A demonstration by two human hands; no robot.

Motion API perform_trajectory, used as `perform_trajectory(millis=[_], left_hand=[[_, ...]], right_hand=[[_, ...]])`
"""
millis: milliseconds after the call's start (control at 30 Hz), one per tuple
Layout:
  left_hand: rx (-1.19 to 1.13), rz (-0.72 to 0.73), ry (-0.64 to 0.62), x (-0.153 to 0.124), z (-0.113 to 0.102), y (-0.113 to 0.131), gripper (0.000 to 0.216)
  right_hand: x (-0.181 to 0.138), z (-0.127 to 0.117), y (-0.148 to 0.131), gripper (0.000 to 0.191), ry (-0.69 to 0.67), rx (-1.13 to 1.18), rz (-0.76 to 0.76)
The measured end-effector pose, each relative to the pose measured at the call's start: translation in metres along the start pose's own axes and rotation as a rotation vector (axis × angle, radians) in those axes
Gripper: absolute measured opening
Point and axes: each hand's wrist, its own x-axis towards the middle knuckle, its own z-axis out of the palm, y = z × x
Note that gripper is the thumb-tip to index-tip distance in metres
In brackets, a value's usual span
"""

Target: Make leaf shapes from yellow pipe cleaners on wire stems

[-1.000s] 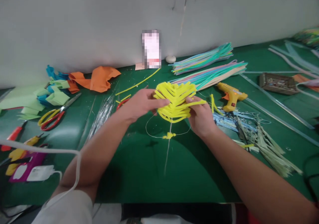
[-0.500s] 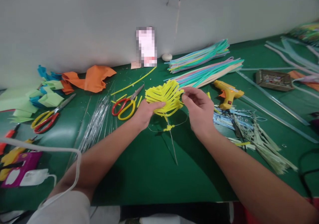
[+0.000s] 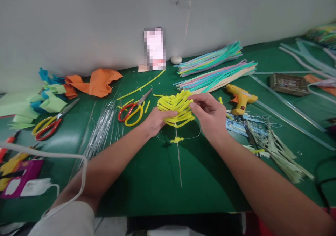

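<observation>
A leaf shape made of yellow pipe cleaners point(image 3: 174, 105) is held over the green table, with a thin wire stem hanging below it. My left hand point(image 3: 157, 121) grips its lower left side, thumb across the front. At the right edge, my right hand point(image 3: 210, 113) pinches the tips of the pipe cleaners between thumb and forefinger. Lower on the stem sits a small yellow knot point(image 3: 177, 140), from which fine wire curves out to both sides. Red-and-yellow scissors point(image 3: 135, 110) lie left of the leaf, among short yellow offcuts.
Bundles of coloured pipe cleaners point(image 3: 217, 76) lie behind the hands. A yellow glue gun point(image 3: 240, 99) rests to the right, near pale tassels point(image 3: 280, 152). On the left are a second pair of scissors point(image 3: 54, 122), metal wires point(image 3: 101, 129) and orange paper point(image 3: 101, 83). A phone point(image 3: 154, 49) leans on the wall.
The leaf has shifted slightly down and tilted, showing its ribs more flatly. Its stem now hangs lower and further left at the tip. Both hands keep their hold.
</observation>
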Motion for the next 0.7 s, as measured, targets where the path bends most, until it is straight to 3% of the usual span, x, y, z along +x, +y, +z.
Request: perform_trajectory(millis=[233, 467, 700], left_hand=[[-0.027, 0.005, 0.055, -0.001, 0.003, 0.0, 0.056], [-0.043, -0.025, -0.009, -0.004, 0.006, 0.002, 0.058], [-0.042, -0.008, -0.025, -0.006, 0.008, -0.002, 0.047]], right_hand=[[0.005, -0.003, 0.012, 0.007, 0.064, -0.059, 0.044], [0.005, -0.008, 0.008, 0.011, 0.103, -0.392, -0.274], [0.004, -0.005, 0.008, 0.01, 0.116, -0.396, -0.166]])
